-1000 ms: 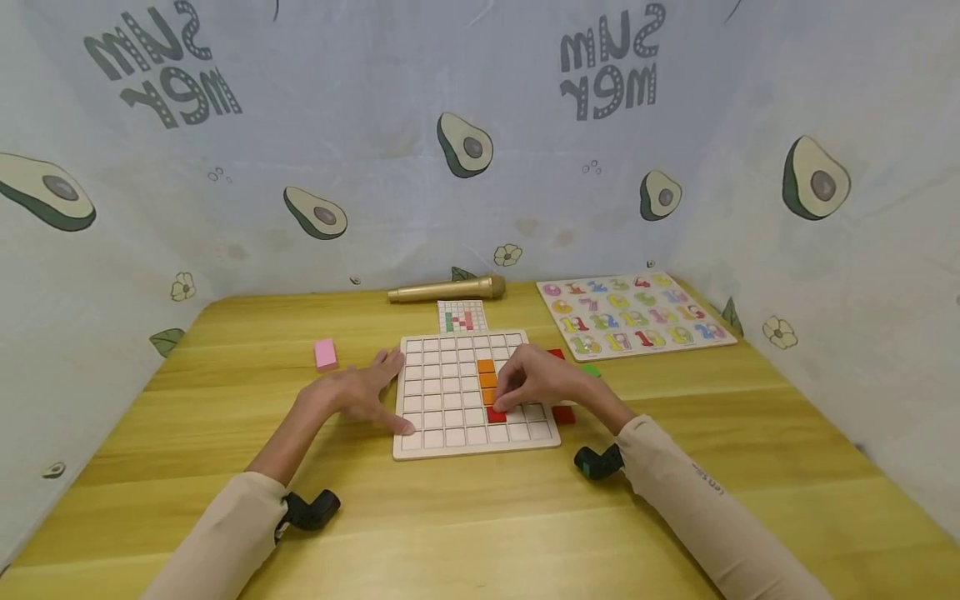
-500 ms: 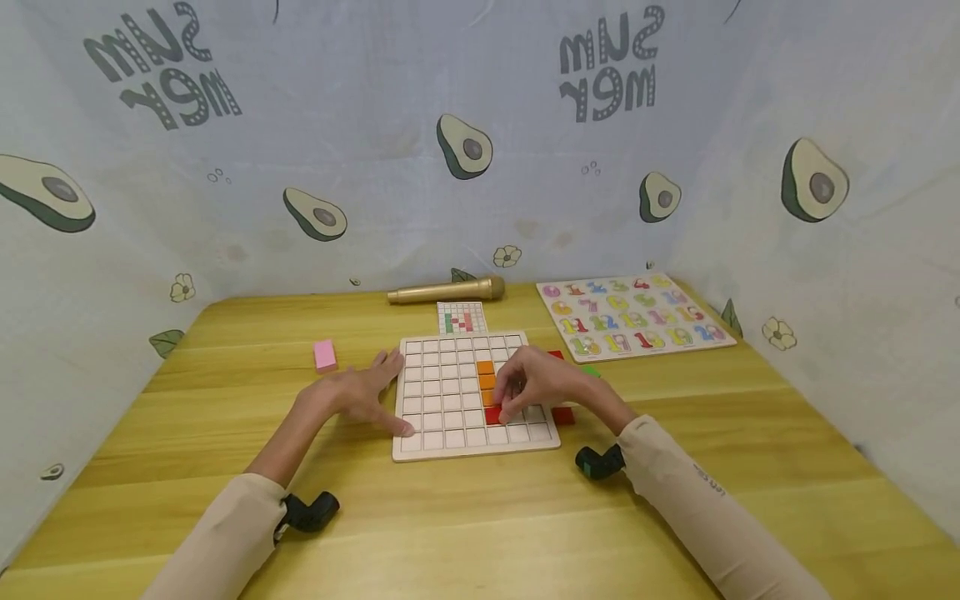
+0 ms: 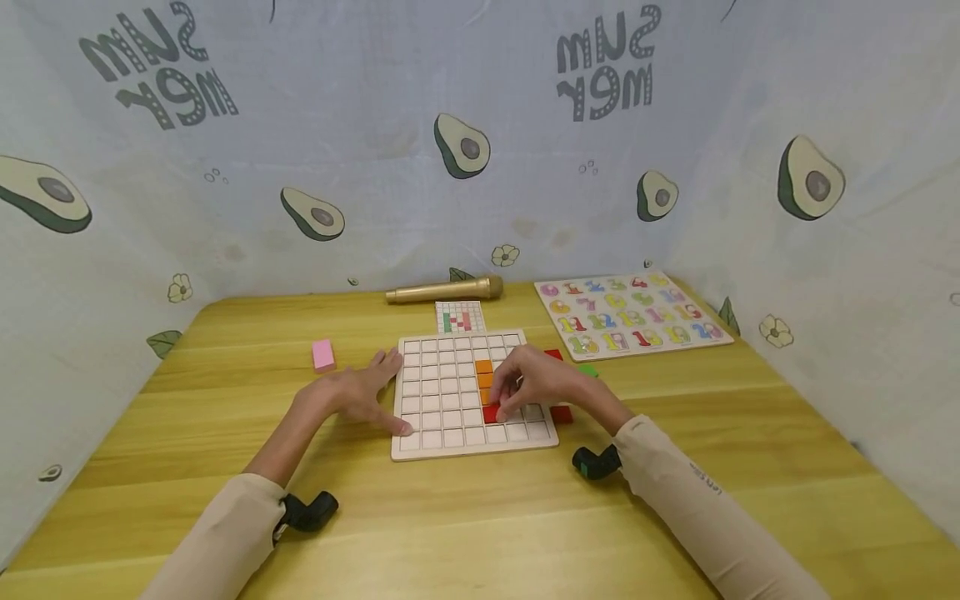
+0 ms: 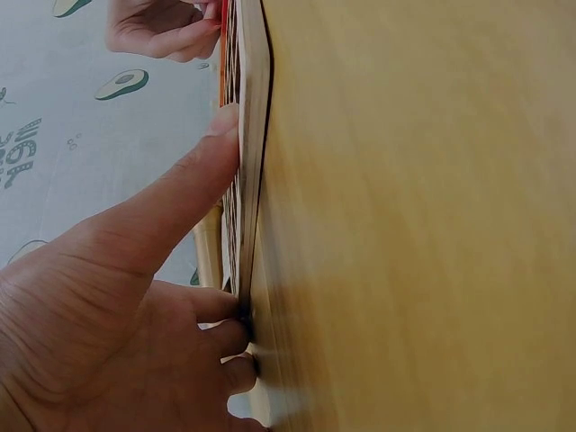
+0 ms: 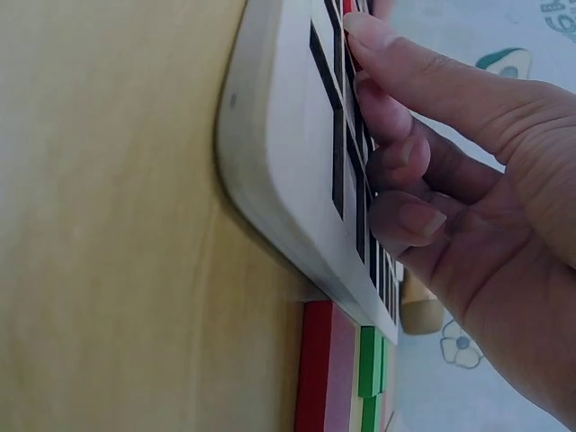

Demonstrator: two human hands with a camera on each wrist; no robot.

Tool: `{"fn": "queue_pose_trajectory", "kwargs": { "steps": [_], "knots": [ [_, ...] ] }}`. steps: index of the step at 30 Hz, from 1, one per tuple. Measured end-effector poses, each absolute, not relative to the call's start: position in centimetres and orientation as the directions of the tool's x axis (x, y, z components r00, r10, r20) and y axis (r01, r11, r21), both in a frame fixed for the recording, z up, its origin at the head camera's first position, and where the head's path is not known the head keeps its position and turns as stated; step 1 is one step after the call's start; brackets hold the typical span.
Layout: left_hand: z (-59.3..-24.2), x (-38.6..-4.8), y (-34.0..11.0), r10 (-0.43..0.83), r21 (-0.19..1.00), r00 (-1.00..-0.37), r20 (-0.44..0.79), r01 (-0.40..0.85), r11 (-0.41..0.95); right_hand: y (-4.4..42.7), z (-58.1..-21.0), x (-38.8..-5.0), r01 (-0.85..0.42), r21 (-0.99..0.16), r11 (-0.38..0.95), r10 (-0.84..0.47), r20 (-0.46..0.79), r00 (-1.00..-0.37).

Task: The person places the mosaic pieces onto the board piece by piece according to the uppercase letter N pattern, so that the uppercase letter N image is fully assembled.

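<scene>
A white grid board (image 3: pixel 476 450) lies on the table. Down one column sit several orange square tiles (image 3: pixel 484 367), with a red tile (image 3: pixel 491 414) just below them. My right hand (image 3: pixel 528 375) is over the board's right part, thumb and curled fingers at the red tile, pinching it. In the right wrist view the thumb tip (image 5: pixel 369 31) touches the red tile; the fingers behind partly hide it. My left hand (image 3: pixel 360 393) rests at the board's left edge, thumb straight on the near corner, the other fingers spread along the side.
Behind the board lies a small pattern card (image 3: pixel 461 317), then a gold microphone (image 3: pixel 444 290). A number puzzle board (image 3: pixel 630 315) lies back right. Beside the right hand are red tiles (image 3: pixel 561 414) and a green tile (image 3: pixel 588 370); a pink block (image 3: pixel 323 356) is left.
My right thumb and fingers have shifted slightly on the red tile, toward its right end. The left hand holds its place on the board; the view has moved very little.
</scene>
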State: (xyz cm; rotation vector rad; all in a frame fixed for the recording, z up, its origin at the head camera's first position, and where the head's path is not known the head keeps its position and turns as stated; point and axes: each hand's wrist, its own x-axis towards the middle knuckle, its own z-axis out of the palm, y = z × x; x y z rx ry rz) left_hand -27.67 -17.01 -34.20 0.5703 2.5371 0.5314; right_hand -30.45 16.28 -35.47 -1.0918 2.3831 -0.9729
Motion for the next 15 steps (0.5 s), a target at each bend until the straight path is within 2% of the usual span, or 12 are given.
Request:
{"fn": "queue_pose_trajectory", "kwargs": {
  "steps": [15],
  "knots": [
    [-34.3, -27.8, -17.0, 0.48, 0.463, -0.796, -0.368, 0.291, 0.837, 17.4, -35.0, -30.8, -0.594, -0.653, 0.47, -0.775, 0.017, -0.632]
  ]
}}
